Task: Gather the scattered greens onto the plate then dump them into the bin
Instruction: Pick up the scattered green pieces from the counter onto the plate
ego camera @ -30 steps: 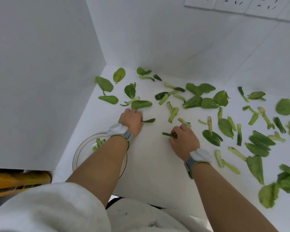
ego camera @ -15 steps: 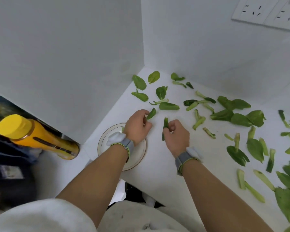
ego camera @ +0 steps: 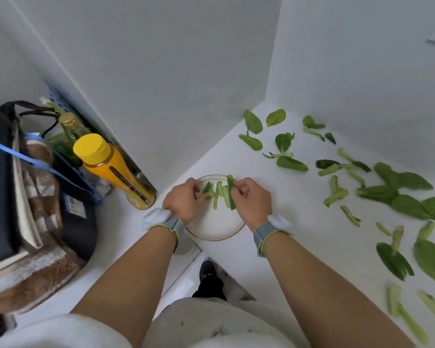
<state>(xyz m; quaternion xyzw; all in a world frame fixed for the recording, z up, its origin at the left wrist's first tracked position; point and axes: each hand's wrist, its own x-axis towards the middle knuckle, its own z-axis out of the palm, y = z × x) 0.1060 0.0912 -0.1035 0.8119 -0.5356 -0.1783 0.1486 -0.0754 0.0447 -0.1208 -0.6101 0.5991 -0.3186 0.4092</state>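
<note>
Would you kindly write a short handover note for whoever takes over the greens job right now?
Left hand: over the plate, pinching a small leaf.
Right hand: over the plate, pinching a stem.
Plate: near the counter's front left corner, holding a few stems.
Done: a first few pieces gathered.
Left: drop these two pieces, collect the many scattered greens to the right and back, then dump the plate into the bin, which is not in view.
</note>
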